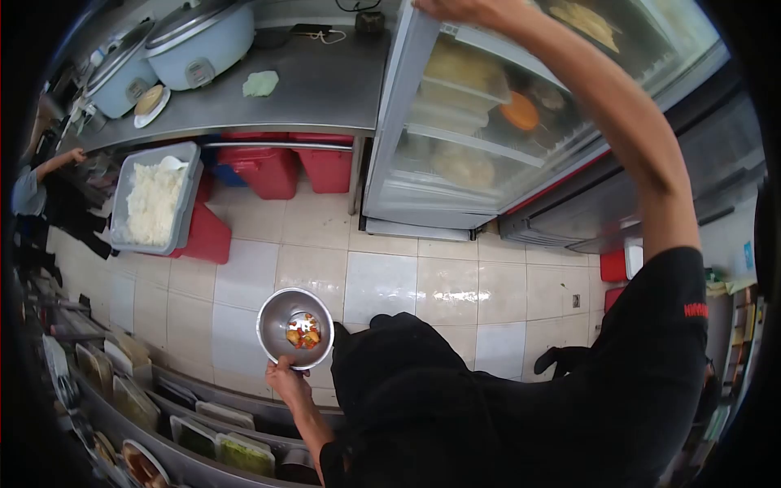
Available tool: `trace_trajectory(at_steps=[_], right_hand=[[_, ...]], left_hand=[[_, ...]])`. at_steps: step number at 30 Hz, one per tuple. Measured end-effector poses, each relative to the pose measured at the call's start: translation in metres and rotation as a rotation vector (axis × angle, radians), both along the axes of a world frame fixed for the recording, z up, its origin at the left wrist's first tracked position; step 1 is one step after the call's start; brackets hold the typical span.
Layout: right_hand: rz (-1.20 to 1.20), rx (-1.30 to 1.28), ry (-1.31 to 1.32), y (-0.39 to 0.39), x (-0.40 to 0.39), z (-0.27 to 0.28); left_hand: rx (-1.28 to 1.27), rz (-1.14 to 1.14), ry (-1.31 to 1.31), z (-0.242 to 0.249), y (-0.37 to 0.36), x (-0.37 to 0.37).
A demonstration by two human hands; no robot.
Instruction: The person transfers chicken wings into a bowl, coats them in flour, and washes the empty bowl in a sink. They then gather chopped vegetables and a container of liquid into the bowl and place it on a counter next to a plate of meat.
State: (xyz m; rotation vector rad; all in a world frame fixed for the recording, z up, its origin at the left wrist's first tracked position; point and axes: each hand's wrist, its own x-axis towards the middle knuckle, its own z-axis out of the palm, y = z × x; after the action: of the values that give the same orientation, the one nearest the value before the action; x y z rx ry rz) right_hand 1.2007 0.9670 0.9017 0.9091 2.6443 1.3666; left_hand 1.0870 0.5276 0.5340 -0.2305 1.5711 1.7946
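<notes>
A round metal bowl (pixel 275 320) with chopped red and orange food (pixel 303 332) in it is held at its rim by my left hand (pixel 287 380), low over the tiled floor. My right arm stretches up across a glass-door fridge (pixel 488 122). At the top edge of the view, my right hand (pixel 455 6) is at the upper corner of the fridge's door frame, partly cut off, so its grip is hard to see. Behind the glass are plastic containers and an orange round item (pixel 519 111).
A tub of white rice (pixel 153 203) stands on a red bin (pixel 207 236). Large rice cookers (pixel 201 49) and a pale green cloth (pixel 260 83) rest on the steel counter (pixel 325 89). Food trays (pixel 244 455) line the lower left. Another person (pixel 49 187) stands at the far left.
</notes>
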Motion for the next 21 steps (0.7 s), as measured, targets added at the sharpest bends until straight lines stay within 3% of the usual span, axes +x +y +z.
trace_trajectory(at_steps=[2, 4, 6, 10, 14, 17, 21], right_hand=[[0.055, -0.118, 0.174, -0.039, 0.015, -0.001], [0.447, -0.035, 0.314, -0.063, 0.047, -0.017], [0.447, 0.109, 0.492, -0.111, 0.066, -0.034], [0.269, 0.213, 0.719, -0.224, 0.113, -0.053], [-0.112, 0.547, 0.985, -0.306, 0.156, -0.087], [-0.273, 0.743, 1.127, -0.339, 0.194, -0.091], [-0.296, 0.921, 1.55, -0.359, 0.257, -0.094]], left_hand=[[-0.086, -0.083, 0.062, -0.007, 0.008, -0.024], [-0.073, -0.131, 0.082, 0.0, 0.026, -0.044], [-0.067, -0.18, 0.134, 0.004, 0.049, -0.062], [0.025, -0.332, 0.172, 0.014, 0.094, -0.086], [0.121, -0.52, 0.203, 0.019, 0.136, -0.089], [0.166, -0.69, 0.211, 0.024, 0.161, -0.077], [0.146, -0.844, 0.109, 0.031, 0.185, -0.048]])
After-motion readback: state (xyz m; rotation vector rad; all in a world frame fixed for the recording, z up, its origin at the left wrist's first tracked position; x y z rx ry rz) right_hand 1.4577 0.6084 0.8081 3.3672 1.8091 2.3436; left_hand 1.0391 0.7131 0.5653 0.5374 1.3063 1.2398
